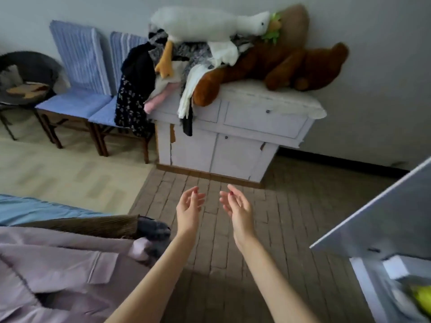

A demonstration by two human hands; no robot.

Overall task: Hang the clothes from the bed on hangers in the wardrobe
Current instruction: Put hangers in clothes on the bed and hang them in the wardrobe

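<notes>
Clothes: a pale mauve collared garment with a flapped pocket (58,271) lies spread on the bed at lower left, over a brown ribbed piece (98,226) and blue bedsheet (35,209). Left hand (189,206) and right hand (236,206) are raised above the tiled floor (291,217), palms facing, fingers relaxed, holding nothing, near each other but apart. Pale wardrobe door (384,217) stands at right. Beyond, a white cabinet (233,145) carries a white plush goose (205,24) and brown teddy bear (279,64).
</notes>
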